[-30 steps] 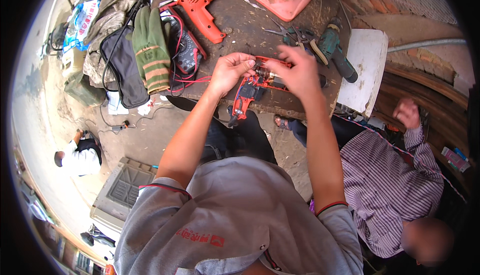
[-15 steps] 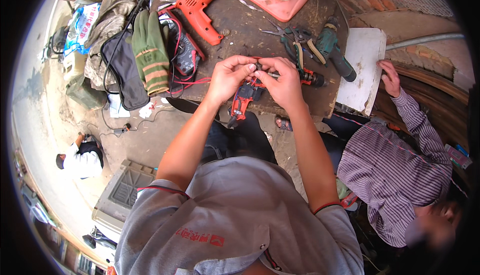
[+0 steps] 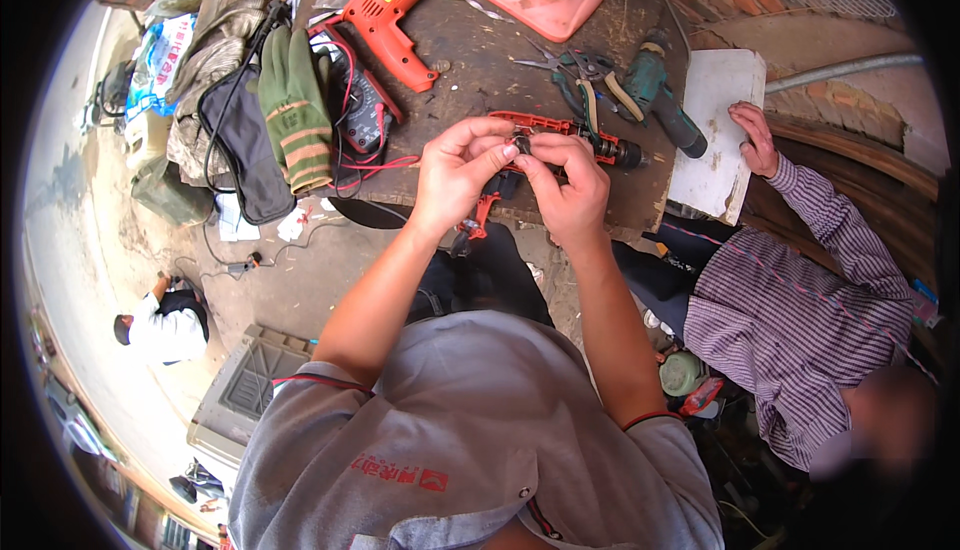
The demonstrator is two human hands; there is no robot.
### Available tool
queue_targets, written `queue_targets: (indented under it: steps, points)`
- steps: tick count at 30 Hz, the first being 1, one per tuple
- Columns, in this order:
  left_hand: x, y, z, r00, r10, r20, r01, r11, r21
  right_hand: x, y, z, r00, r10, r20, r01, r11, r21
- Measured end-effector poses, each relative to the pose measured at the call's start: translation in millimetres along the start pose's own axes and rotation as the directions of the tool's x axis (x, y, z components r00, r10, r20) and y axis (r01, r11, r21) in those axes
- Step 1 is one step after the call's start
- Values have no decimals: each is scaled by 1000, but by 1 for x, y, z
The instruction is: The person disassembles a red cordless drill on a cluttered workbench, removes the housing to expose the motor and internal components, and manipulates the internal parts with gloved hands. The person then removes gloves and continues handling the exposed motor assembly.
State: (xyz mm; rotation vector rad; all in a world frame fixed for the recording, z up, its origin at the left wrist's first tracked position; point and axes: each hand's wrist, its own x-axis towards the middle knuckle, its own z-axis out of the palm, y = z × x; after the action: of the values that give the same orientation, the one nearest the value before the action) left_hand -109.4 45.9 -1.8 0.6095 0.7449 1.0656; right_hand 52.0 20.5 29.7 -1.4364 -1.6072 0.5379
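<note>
My left hand point(image 3: 452, 178) and my right hand point(image 3: 573, 188) meet over the table's near edge, pinching a small dark part point(image 3: 521, 143) between thumbs and fingertips. It is too small to name exactly. Beneath my hands lies an opened red power drill point(image 3: 535, 122). Its dark chuck point(image 3: 627, 155) points right, and its handle point(image 3: 478, 218) reaches past the table edge toward me, with wiring showing. My hands hide much of its middle. Beyond my right hand are pliers point(image 3: 590, 100) with pale grips. Red test leads point(image 3: 385, 163) run close by my left wrist.
On the wooden table point(image 3: 480, 60) are an orange drill point(image 3: 395, 25), a multimeter point(image 3: 362, 115), green striped gloves point(image 3: 295, 110), a teal drill point(image 3: 662, 95) and a pink-based appliance point(image 3: 560, 15). At right, a co-worker's hand point(image 3: 752, 138) rests on a white board point(image 3: 712, 115). Another person point(image 3: 165, 320) crouches far left.
My fingertips have turned the small dark part slightly, and my hands sit a little lower, uncovering more of the red drill's housing. The co-worker's hand has shifted left onto the board.
</note>
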Motion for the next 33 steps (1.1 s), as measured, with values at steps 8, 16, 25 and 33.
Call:
queue_targets:
  steps: [8,16,25,33]
  points:
    - [-3,6,-4,996,-64,62,64,998,2,0,-10,-8,993,-109,37,110,994,-17]
    - [-4,12,-14,982,-143,127,123,980,157,-4,-9,-14,982,-118,146,126,991,-46]
    - [-23,1,-33,925,-345,158,332,938,103,-28,-22,-10,914,289,286,-310,950,28]
    - [-41,-8,-28,926,-372,69,358,920,157,-35,-17,-15,820,388,420,-431,902,8]
